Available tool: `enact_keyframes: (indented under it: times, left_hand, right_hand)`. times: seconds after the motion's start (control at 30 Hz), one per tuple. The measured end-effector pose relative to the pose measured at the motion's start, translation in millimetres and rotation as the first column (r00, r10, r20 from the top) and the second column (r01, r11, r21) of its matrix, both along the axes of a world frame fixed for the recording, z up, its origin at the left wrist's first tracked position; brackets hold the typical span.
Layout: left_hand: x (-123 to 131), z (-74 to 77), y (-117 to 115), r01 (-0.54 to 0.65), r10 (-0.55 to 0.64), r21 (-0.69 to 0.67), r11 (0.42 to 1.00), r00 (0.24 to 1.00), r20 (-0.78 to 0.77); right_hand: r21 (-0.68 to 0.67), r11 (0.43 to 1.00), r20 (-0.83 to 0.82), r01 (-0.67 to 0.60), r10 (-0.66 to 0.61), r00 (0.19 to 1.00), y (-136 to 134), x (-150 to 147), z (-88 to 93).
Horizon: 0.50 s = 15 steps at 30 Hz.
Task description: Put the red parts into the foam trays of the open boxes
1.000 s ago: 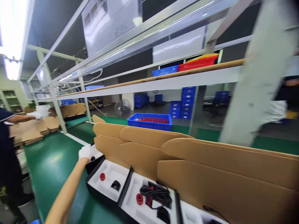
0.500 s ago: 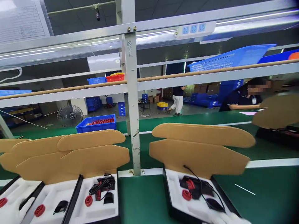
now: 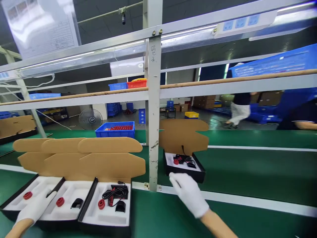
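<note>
My left hand (image 3: 36,208), in a white glove, reaches over the leftmost open box (image 3: 12,205). Its fingers straddle the black side wall shared with the neighbouring box (image 3: 56,216). Each of these boxes shows a red ring-shaped part in its white insert. A third box (image 3: 106,219) beside them holds a cabled black-and-red device (image 3: 117,193), a red ring (image 3: 101,204) and a black curved piece (image 3: 120,206). My gloved right hand (image 3: 189,193) is stretched out, holding nothing, its fingertips by the front of a filled box (image 3: 184,168) on the farther green surface.
A metal post (image 3: 154,132) stands between the boxes, joined to a low white rail (image 3: 223,196). A blue crate (image 3: 115,132) of red parts sits beyond. Overhead runs a shelf (image 3: 99,99) with baskets. People are in the background at right.
The filled box on the right has gone from the near surface, over the rail, to the farther one. My right hand now shows fully behind it. The view has shifted.
</note>
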State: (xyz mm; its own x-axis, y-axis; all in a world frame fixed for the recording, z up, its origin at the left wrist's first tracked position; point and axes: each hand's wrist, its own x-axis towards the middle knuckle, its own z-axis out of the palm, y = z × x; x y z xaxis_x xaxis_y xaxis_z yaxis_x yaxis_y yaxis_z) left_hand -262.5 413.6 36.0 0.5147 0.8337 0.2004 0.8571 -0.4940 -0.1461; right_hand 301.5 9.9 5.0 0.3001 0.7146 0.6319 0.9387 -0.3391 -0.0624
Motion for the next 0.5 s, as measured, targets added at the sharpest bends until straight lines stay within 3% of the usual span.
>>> enact_keyframes:
  times: [0.07, 0.13, 0.2, 0.27, 0.33, 0.4, 0.5]
  left_hand:
    - [-11, 1.3, -9, 0.059, -0.066, -0.049, 0.997, 0.985, -0.159]
    - [-12, 2.0, -20, 0.041, -0.059, -0.084, 0.996, 0.974, -0.217]
    - [-8, 1.3, -33, -0.002, -0.015, -0.122, 0.993, 0.99, -0.141]
    - [-1, -0.4, -50, -0.017, 0.008, -0.158, 0.987, 0.998, -0.055]
    - [5, -2.2, -67, 0.009, -0.009, -0.192, 0.981, 1.0, -0.001]
    - [10, -2.8, -83, 0.064, -0.061, -0.226, 0.972, 0.998, 0.021]
    - [14, 0.7, -103, 0.156, -0.146, -0.272, 0.949, 0.988, 0.059]
  right_hand:
    - [0.184, 0.916, 0.032, -0.356, 0.357, 0.934, -4, -70, 3.8]
    - [0.148, 0.825, 0.108, -0.545, 0.534, 0.838, -6, -132, 5.7]
    - [0.079, 0.776, 0.153, -0.626, 0.611, 0.777, -3, -174, 0.5]
    - [0.074, 0.791, 0.164, -0.607, 0.591, 0.79, 0, -195, -13.8]
    - [0.076, 0.871, 0.143, -0.485, 0.472, 0.87, -4, -198, -34.2]
    - [0.035, 0.941, 0.139, -0.337, 0.33, 0.934, -19, -194, -56.1]
    - [0.01, 0.964, 0.268, -0.265, 0.253, 0.93, -53, -184, -83.4]
